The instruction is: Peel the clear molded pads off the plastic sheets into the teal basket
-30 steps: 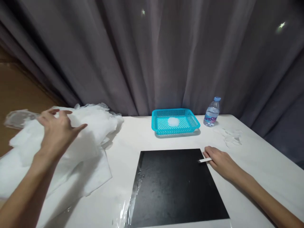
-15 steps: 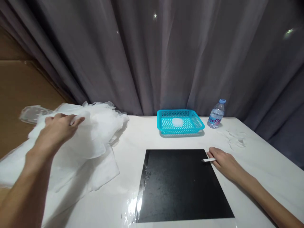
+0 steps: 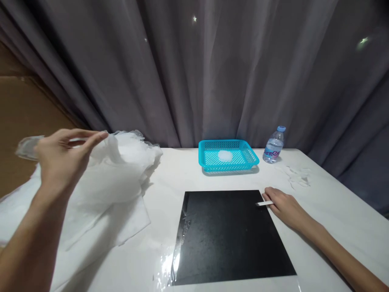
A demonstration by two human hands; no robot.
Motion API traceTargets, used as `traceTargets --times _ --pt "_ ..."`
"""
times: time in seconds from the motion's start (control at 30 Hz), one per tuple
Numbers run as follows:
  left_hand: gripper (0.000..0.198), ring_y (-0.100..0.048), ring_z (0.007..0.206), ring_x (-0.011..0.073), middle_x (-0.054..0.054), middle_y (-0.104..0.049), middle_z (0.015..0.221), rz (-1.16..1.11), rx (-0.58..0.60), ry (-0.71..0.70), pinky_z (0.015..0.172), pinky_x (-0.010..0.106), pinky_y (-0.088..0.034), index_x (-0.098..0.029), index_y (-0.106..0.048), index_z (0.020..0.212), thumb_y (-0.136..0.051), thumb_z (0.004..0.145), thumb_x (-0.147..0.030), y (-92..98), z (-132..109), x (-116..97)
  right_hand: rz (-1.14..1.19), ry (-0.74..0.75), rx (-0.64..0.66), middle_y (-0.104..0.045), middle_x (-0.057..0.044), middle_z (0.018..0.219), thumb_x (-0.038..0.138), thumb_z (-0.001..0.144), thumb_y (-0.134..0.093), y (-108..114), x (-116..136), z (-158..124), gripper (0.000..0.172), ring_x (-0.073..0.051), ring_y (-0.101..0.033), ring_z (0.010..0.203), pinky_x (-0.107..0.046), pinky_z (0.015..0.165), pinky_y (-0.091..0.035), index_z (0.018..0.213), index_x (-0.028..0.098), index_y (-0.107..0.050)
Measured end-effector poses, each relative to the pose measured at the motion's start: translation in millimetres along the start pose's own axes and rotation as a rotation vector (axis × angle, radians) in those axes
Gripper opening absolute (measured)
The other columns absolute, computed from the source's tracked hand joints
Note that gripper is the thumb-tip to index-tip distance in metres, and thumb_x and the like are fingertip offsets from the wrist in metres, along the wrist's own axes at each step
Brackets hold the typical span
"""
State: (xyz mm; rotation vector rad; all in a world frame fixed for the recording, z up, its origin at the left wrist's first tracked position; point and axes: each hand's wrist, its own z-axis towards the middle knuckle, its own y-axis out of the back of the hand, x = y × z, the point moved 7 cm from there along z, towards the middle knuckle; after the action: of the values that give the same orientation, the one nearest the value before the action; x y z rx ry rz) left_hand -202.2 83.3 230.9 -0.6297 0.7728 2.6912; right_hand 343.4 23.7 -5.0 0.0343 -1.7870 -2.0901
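At the left, my left hand [image 3: 62,156] is raised over a heap of thin white sheets [image 3: 130,166]. Its thumb and fingertips pinch the edge of a thin white sheet [image 3: 112,148], which is lifted in a fold above the heap. My right hand [image 3: 282,207] rests on the table beside the upper right corner of a black square board [image 3: 231,239]. Its fingers are closed round a slim white tool with a dark tip [image 3: 265,203]; the tip reaches over the board's edge. Its exact kind is too small to tell.
A turquoise mesh basket [image 3: 229,167] holding a small white round piece [image 3: 225,156] stands at the back. Right of it is a water bottle [image 3: 273,148], with white scraps [image 3: 299,176] nearby. Wet glossy patches [image 3: 167,263] lie left of the board. A grey curtain [image 3: 188,81] hangs behind.
My left hand has risen from the heap, pulling the pinched sheet upward. My right hand stays in place with the white tool. The view has shifted slightly.
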Motion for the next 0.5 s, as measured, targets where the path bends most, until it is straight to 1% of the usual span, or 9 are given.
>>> traceTargets --times 0.03,0.1,0.17,0.2,0.27,0.33,0.37,0.43,0.5 --pt "0.038 -0.059 0.072 0.0171 0.001 -0.074 0.080 -0.032 -0.054 -0.105 0.071 0.029 -0.052 -0.020 -0.082 0.092 -0.079 0.079 -0.056 4.6 -2 -14 0.003 0.000 -0.001 -0.065 -0.004 0.083 0.030 0.107 -0.035 0 0 0 0.025 -0.021 -0.063 0.071 -0.032 0.062 -0.042 0.084 0.025 -0.044" --pt "0.037 -0.066 0.090 0.0209 0.004 -0.077 0.094 -0.056 -0.101 -0.298 0.088 0.035 -0.055 -0.020 -0.080 0.091 -0.076 0.087 -0.057 8.8 -8 -43 0.007 -0.001 0.004 -0.066 -0.004 0.083 0.029 0.107 -0.035 1 1 1 0.025 -0.020 -0.063 0.071 -0.032 0.062 -0.042 0.084 0.025 -0.044" --pt "0.035 -0.069 0.098 0.0218 0.004 -0.078 0.101 -0.081 -0.078 -0.409 0.098 0.039 -0.055 -0.021 -0.078 0.089 -0.074 0.091 -0.056 6.6 -16 -65 -0.001 -0.005 0.013 -0.066 -0.004 0.083 0.029 0.107 -0.035 1 1 1 0.025 -0.020 -0.063 0.070 -0.032 0.063 -0.042 0.084 0.025 -0.044" --pt "0.034 -0.070 0.098 0.0214 0.004 -0.078 0.102 -0.104 -0.059 -0.435 0.098 0.039 -0.055 -0.021 -0.077 0.088 -0.074 0.092 -0.054 4.5 -21 -74 -0.011 -0.008 0.018 -0.066 -0.004 0.083 0.029 0.107 -0.034 0 1 1 0.025 -0.020 -0.063 0.070 -0.032 0.063 -0.042 0.084 0.025 -0.044" --pt "0.031 -0.072 0.095 0.0201 0.004 -0.079 0.101 -0.170 -0.043 -0.467 0.093 0.037 -0.057 -0.020 -0.076 0.087 -0.076 0.092 -0.051 0.9 -30 -91 -0.037 -0.011 0.022 -0.066 -0.004 0.082 0.029 0.107 -0.035 0 0 2 0.026 -0.021 -0.063 0.070 -0.033 0.063 -0.042 0.084 0.025 -0.043" --pt "0.026 -0.072 0.093 0.0192 0.005 -0.079 0.102 -0.244 -0.019 -0.496 0.089 0.033 -0.057 -0.020 -0.076 0.090 -0.077 0.093 -0.046 -4.4 -42 -107 -0.070 -0.011 -0.010 -0.066 -0.005 0.082 0.029 0.108 -0.036 3 1 3 0.026 -0.022 -0.064 0.071 -0.034 0.064 -0.042 0.083 0.025 -0.044" --pt "0.024 -0.071 0.092 0.0186 0.004 -0.079 0.101 -0.270 0.018 -0.514 0.086 0.032 -0.056 -0.020 -0.076 0.091 -0.076 0.094 -0.043 -9.0 -49 -116 -0.081 -0.004 -0.038 -0.067 -0.006 0.082 0.030 0.108 -0.036 6 3 3 0.027 -0.023 -0.065 0.074 -0.034 0.065 -0.042 0.083 0.025 -0.045" --pt "0.018 -0.069 0.084 0.0166 0.003 -0.077 0.095 -0.309 0.116 -0.536 0.081 0.030 -0.054 -0.022 -0.076 0.093 -0.075 0.096 -0.039 -20.3 -62 -130 -0.060 0.036 -0.095 -0.067 -0.006 0.084 0.032 0.110 -0.037 14 16 5 0.029 -0.024 -0.066 0.078 -0.035 0.068 -0.043 0.084 0.024 -0.048" --pt "0.015 -0.064 0.074 0.0149 0.000 -0.074 0.085 -0.347 0.160 -0.526 0.074 0.029 -0.051 -0.023 -0.075 0.091 -0.074 0.097 -0.036 -28.2 -75 -141 0.031 0.101 -0.124 -0.068 -0.006 0.087 0.035 0.111 -0.040 21 40 8 0.027 -0.024 -0.066 0.081 -0.036 0.072 -0.046 0.088 0.024 -0.050"
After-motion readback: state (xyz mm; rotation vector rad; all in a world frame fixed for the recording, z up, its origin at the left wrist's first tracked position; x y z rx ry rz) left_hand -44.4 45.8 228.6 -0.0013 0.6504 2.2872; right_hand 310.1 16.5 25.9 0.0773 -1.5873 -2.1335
